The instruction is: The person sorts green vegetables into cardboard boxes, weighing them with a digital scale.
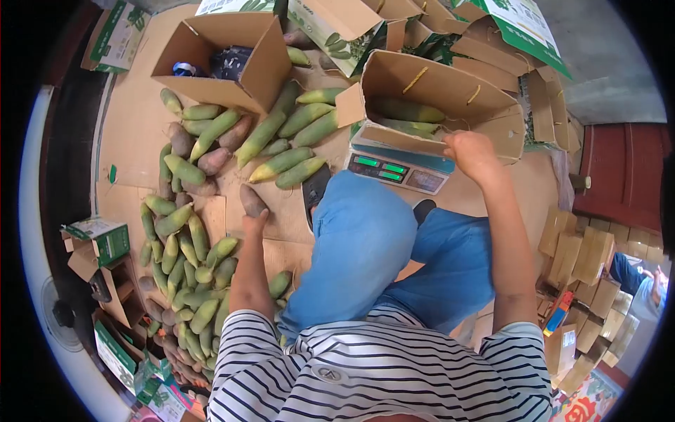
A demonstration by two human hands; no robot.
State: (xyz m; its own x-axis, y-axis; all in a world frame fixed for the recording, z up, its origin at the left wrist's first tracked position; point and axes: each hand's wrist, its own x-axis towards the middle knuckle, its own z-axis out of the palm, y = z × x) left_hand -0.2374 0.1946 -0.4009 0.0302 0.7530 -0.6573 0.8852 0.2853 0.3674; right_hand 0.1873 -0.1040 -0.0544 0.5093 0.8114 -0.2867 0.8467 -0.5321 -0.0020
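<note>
My left hand [256,219] is wrapped round a dark purplish-brown radish [251,200], just right of the pile of green radishes [184,223]. At the near edge of an open cardboard box [457,84], my right hand [472,151] has its fingers closed on the box's rim. Several green radishes [406,110] lie inside that box. It rests on a digital scale [397,172] whose green displays are lit.
An open carton [256,67] with dark items stands at the top left. More cardboard boxes [485,53] crowd the top right. Brown cartons [590,257] are stacked at the right. Part of another person [650,288] shows at the far right.
</note>
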